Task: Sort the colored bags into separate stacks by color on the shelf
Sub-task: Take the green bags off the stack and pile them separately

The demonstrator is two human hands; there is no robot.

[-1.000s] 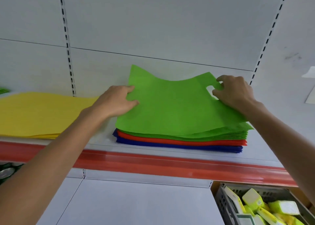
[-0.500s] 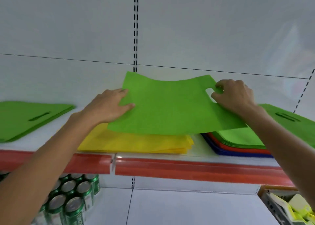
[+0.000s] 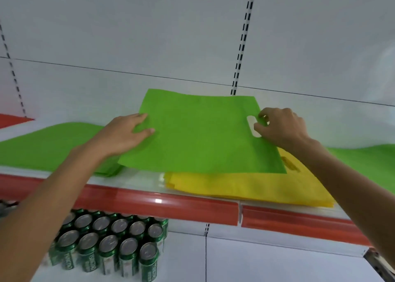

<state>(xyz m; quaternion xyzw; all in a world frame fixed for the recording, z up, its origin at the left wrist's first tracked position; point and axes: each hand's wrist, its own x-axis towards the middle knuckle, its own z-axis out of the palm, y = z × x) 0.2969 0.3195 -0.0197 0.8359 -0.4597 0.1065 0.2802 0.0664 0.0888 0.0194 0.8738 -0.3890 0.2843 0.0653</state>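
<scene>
Gripping a flat lime-green bag [image 3: 201, 132], left hand [image 3: 124, 134] pinches its edge, right hand [image 3: 282, 127] its handle hole.

Green metal drink cans with silver tops [image 3: 111, 245] stand upright in close rows at lower left. A black-slotted upright rail [image 3: 243, 38] runs up the white back panel [image 3: 149, 25].
</scene>
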